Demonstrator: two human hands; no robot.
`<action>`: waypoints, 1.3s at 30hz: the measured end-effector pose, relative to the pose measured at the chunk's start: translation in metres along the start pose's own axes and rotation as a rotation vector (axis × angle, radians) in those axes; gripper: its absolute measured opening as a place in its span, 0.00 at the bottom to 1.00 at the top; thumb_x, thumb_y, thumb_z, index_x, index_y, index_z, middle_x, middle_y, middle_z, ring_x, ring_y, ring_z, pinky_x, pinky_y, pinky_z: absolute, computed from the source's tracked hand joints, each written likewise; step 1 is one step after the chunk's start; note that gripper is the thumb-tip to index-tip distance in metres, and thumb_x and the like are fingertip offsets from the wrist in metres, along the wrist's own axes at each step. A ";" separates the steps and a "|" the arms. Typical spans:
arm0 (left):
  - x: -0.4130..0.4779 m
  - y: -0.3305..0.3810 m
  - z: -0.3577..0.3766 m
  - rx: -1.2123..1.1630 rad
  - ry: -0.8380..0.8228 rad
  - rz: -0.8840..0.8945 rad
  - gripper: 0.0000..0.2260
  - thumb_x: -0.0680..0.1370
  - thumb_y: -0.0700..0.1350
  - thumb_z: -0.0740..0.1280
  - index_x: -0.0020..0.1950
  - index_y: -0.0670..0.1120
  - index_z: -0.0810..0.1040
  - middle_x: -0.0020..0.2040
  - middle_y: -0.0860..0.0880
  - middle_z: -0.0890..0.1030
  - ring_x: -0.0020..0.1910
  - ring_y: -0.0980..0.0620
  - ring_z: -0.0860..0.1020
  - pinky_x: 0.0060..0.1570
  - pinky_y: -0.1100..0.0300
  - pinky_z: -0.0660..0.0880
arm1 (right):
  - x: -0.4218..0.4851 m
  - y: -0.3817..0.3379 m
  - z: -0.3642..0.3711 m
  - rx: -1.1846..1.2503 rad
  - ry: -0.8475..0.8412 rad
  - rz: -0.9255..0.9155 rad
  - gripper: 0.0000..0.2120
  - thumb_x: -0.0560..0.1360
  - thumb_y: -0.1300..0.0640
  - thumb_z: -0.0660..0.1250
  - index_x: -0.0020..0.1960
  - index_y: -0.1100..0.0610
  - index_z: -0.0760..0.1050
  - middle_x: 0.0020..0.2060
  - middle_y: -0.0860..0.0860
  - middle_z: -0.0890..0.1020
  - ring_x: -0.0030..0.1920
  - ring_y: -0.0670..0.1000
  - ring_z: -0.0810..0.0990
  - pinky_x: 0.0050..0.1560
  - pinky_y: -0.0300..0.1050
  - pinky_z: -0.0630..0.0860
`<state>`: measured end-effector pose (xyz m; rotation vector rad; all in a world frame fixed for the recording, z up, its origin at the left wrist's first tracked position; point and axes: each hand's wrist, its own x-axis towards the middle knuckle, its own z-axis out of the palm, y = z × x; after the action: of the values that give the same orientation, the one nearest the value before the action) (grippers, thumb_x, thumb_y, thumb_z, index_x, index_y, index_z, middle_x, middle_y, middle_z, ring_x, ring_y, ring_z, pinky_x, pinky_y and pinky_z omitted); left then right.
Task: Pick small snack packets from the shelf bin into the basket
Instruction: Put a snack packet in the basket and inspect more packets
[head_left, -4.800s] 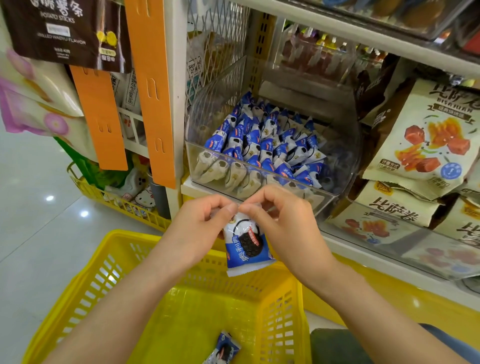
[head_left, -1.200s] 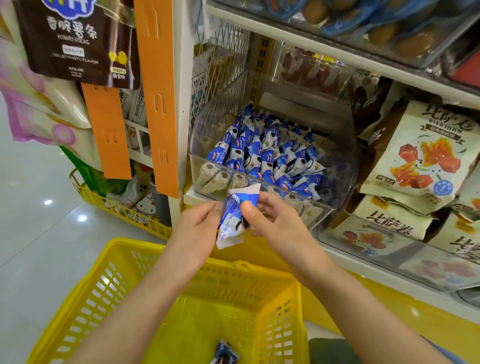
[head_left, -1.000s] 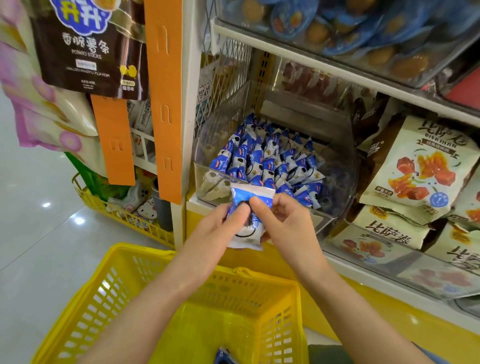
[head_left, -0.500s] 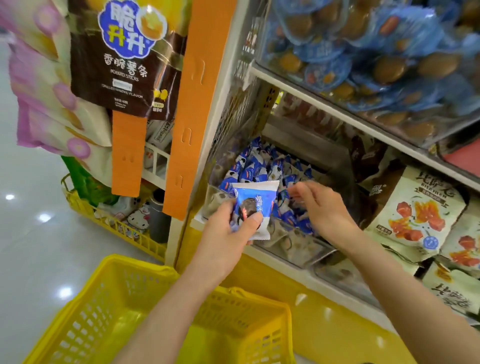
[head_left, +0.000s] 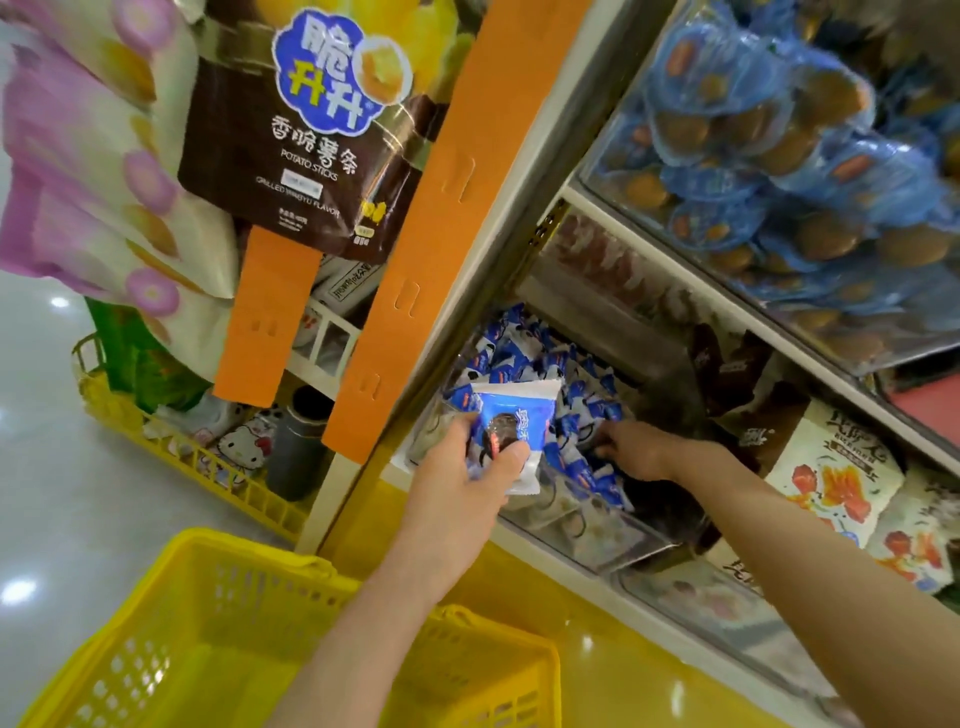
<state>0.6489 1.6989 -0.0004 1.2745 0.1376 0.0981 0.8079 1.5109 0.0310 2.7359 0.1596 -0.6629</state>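
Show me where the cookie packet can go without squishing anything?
The floor of the yellow basket, between its mesh walls, shows bare. The shelf bin is crowded: blue packets lie heaped there, with the right hand in among them.

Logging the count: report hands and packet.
Left hand grips one snack packet, outside the shelf bin. Right hand inside bin among packets, grip unclear. Basket below, unobstructed.

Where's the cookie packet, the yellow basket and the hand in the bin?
cookie packet (head_left: 519, 415): head view, blue front above the cookie picture.
yellow basket (head_left: 135, 660): head view, left wall.
right hand (head_left: 631, 449): head view, back of hand.
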 end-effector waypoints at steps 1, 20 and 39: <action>0.000 0.000 -0.001 0.006 0.003 0.002 0.12 0.77 0.44 0.65 0.60 0.48 0.72 0.53 0.51 0.80 0.49 0.58 0.79 0.37 0.71 0.75 | -0.001 0.000 -0.001 -0.005 -0.018 0.004 0.15 0.81 0.56 0.55 0.65 0.60 0.69 0.61 0.58 0.75 0.59 0.56 0.75 0.58 0.46 0.70; -0.002 -0.005 -0.001 0.074 -0.025 -0.012 0.10 0.77 0.45 0.65 0.56 0.53 0.72 0.53 0.52 0.79 0.46 0.59 0.79 0.33 0.71 0.75 | -0.018 -0.002 -0.011 0.062 0.123 0.088 0.14 0.78 0.49 0.60 0.53 0.60 0.73 0.47 0.55 0.77 0.45 0.52 0.76 0.42 0.43 0.71; -0.016 -0.003 0.000 -0.205 -0.255 -0.196 0.25 0.63 0.50 0.73 0.59 0.53 0.74 0.51 0.50 0.84 0.51 0.46 0.81 0.58 0.42 0.74 | -0.128 -0.051 0.002 1.253 0.193 -0.487 0.03 0.76 0.58 0.65 0.43 0.55 0.75 0.38 0.49 0.82 0.36 0.45 0.82 0.33 0.37 0.80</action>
<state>0.6330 1.6955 -0.0020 1.0525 0.0314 -0.2136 0.6844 1.5541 0.0741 4.0318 0.6625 -0.7794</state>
